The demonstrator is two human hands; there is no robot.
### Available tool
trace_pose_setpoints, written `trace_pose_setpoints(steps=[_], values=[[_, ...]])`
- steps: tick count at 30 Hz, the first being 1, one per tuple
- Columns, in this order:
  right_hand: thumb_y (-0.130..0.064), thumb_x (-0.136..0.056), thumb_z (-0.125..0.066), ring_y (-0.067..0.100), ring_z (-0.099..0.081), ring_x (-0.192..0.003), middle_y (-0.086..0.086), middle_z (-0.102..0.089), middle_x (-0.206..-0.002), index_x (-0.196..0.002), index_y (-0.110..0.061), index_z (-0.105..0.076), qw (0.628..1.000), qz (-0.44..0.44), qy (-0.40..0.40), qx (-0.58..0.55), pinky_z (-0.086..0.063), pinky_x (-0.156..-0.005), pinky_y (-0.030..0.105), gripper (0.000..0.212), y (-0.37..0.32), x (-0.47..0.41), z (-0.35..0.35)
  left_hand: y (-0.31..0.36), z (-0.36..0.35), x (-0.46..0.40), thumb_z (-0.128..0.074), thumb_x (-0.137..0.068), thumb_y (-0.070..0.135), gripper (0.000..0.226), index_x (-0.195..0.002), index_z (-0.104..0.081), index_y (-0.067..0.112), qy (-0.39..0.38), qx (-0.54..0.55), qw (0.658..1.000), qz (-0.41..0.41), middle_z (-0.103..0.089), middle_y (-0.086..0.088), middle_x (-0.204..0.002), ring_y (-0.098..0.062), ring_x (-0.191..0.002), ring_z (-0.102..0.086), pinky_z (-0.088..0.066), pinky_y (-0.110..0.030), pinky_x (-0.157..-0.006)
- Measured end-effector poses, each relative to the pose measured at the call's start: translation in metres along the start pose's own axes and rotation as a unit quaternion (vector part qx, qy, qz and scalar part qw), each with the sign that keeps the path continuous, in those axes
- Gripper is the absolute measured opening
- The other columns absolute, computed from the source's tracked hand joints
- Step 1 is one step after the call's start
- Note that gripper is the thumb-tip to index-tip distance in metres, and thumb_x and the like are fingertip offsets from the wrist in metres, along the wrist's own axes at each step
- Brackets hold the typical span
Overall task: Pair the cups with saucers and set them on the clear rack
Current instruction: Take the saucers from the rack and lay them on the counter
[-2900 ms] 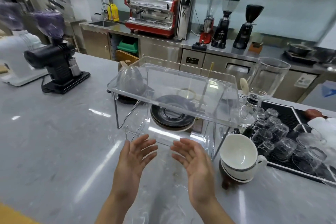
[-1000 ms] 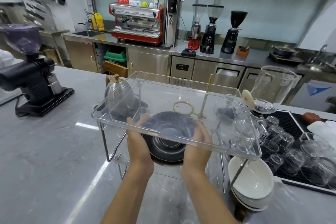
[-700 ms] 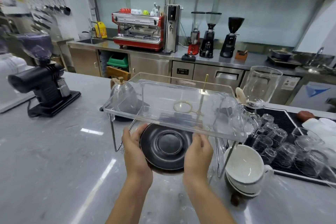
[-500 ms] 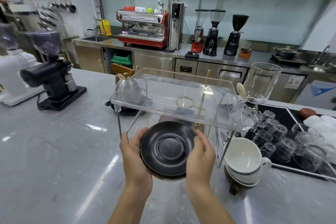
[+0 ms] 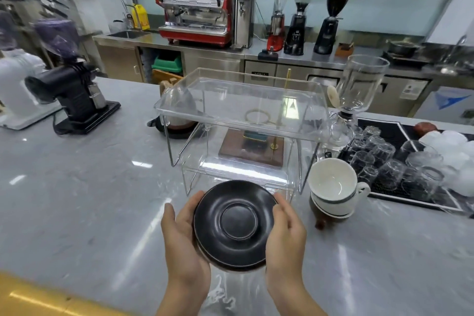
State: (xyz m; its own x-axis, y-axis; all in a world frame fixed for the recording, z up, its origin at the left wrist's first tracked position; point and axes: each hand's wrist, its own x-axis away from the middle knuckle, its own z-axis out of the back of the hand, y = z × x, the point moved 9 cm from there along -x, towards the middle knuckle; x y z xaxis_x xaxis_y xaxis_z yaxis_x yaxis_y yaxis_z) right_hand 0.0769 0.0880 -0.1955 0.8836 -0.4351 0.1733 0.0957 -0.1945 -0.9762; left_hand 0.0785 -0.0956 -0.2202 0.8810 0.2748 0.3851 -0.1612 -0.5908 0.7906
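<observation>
From the head camera, both hands hold a stack of black saucers above the near part of the grey bench, just in front of the clear rack. The left hand cups the stack's left rim, thumb on top and fingers underneath. The right hand presses the right rim with curled fingers, so each hand is clamped on the saucers from its own side. At least two saucers show in the stack, their edges visible at the bottom.

The rack stands at mid-bench on thin metal legs, with two clear tiers, both bare of cups. Through it a wooden-based stand with a brass rod is visible behind. Just right of the rack's front right leg sit stacked white cups, handle pointing right, on a dark brown piece beneath them. Further right, upturned glasses crowd a black mat. A black grinder stands towards the bench's left edge.
</observation>
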Motion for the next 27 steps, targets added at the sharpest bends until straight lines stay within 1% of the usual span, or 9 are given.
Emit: trace_pose_setpoints(steps=[3, 7, 9, 11, 16, 20, 23, 24, 27], values=[[-0.014, -0.101, -0.045, 0.006, -0.053, -0.121, -0.011, -0.061, -0.130, -0.133, -0.018, -0.060, 1.000, -0.005, 0.010, 0.013, -0.037, -0.099, 0.021, 0.036, 0.009, 0.007, 0.019, -0.018, 0.003, 0.010, -0.021, -0.101, 0.063, 0.068, -0.125, -0.068, 0.020, -0.004, -0.009, 1.000, 0.026, -0.078, -0.007, -0.115, -0.031, -0.113, -0.069, -0.046, -0.052, -0.107], [-0.014, -0.101, -0.047, 0.012, -0.053, -0.127, -0.007, -0.062, -0.132, -0.131, -0.018, -0.062, 0.999, -0.022, 0.040, 0.028, -0.039, -0.112, 0.035, 0.034, 0.024, 0.012, 0.046, -0.040, 0.000, 0.018, -0.020, -0.101, 0.062, 0.068, -0.126, -0.068, 0.021, -0.022, -0.021, 0.998, 0.058, -0.077, -0.006, -0.118, -0.030, -0.116, -0.067, -0.044, -0.052, -0.108], [-0.014, -0.100, -0.047, 0.013, -0.055, -0.125, -0.007, -0.064, -0.129, -0.129, -0.019, -0.063, 0.997, -0.027, 0.061, 0.028, -0.041, -0.112, 0.039, 0.033, 0.029, 0.013, 0.060, -0.050, -0.004, 0.021, -0.020, -0.101, 0.061, 0.068, -0.126, -0.068, 0.020, -0.032, -0.031, 0.997, 0.069, -0.077, -0.005, -0.119, -0.030, -0.116, -0.067, -0.046, -0.050, -0.106], [-0.013, -0.100, -0.047, 0.013, -0.056, -0.123, -0.008, -0.065, -0.126, -0.129, -0.018, -0.064, 0.996, -0.029, 0.082, 0.027, -0.042, -0.110, 0.038, 0.033, 0.033, 0.013, 0.074, -0.060, -0.009, 0.023, -0.021, -0.102, 0.061, 0.067, -0.125, -0.069, 0.020, -0.043, -0.037, 0.995, 0.082, -0.077, -0.004, -0.118, -0.028, -0.116, -0.067, -0.047, -0.048, -0.104], [-0.013, -0.099, -0.047, 0.015, -0.061, -0.118, -0.005, -0.070, -0.121, -0.123, -0.018, -0.068, 0.990, -0.027, 0.132, 0.039, -0.045, -0.108, 0.043, 0.032, 0.038, 0.011, 0.112, -0.087, -0.027, 0.029, -0.020, -0.102, 0.059, 0.067, -0.124, -0.069, 0.020, -0.075, -0.056, 0.989, 0.113, -0.076, 0.000, -0.119, -0.023, -0.120, -0.064, -0.042, -0.046, -0.111], [-0.014, -0.100, -0.046, 0.016, -0.062, -0.115, -0.005, -0.071, -0.117, -0.121, -0.019, -0.069, 0.986, -0.028, 0.162, 0.042, -0.047, -0.105, 0.041, 0.031, 0.035, 0.010, 0.139, -0.105, -0.044, 0.035, -0.020, -0.104, 0.055, 0.065, -0.119, -0.071, 0.019, -0.100, -0.065, 0.985, 0.128, -0.078, 0.004, -0.114, -0.017, -0.119, -0.063, -0.041, -0.042, -0.109], [-0.013, -0.100, -0.046, 0.007, -0.061, -0.110, -0.015, -0.068, -0.112, -0.121, -0.017, -0.069, 0.983, -0.021, 0.182, 0.032, -0.045, -0.100, 0.031, 0.030, 0.031, 0.008, 0.157, -0.118, -0.057, 0.037, -0.019, -0.104, 0.055, 0.065, -0.120, -0.071, 0.018, -0.118, -0.076, 0.980, 0.143, -0.078, 0.002, -0.115, -0.019, -0.120, -0.062, -0.038, -0.043, -0.113], [-0.013, -0.100, -0.047, 0.006, -0.060, -0.110, -0.016, -0.068, -0.112, -0.120, -0.016, -0.069, 0.981, -0.020, 0.189, 0.031, -0.045, -0.100, 0.030, 0.030, 0.031, 0.007, 0.161, -0.120, -0.059, 0.038, -0.018, -0.104, 0.055, 0.066, -0.121, -0.070, 0.018, -0.123, -0.078, 0.979, 0.146, -0.076, 0.000, -0.119, -0.019, -0.121, -0.061, -0.036, -0.044, -0.115], [-0.013, -0.100, -0.046, 0.013, -0.060, -0.115, -0.011, -0.068, -0.117, -0.119, -0.018, -0.069, 0.977, -0.024, 0.210, 0.029, -0.046, -0.103, 0.034, 0.030, 0.031, 0.004, 0.177, -0.133, -0.071, 0.038, -0.018, -0.104, 0.054, 0.066, -0.121, -0.070, 0.017, -0.138, -0.084, 0.974, 0.159, -0.076, 0.000, -0.120, -0.021, -0.123, -0.061, -0.035, -0.046, -0.117]])
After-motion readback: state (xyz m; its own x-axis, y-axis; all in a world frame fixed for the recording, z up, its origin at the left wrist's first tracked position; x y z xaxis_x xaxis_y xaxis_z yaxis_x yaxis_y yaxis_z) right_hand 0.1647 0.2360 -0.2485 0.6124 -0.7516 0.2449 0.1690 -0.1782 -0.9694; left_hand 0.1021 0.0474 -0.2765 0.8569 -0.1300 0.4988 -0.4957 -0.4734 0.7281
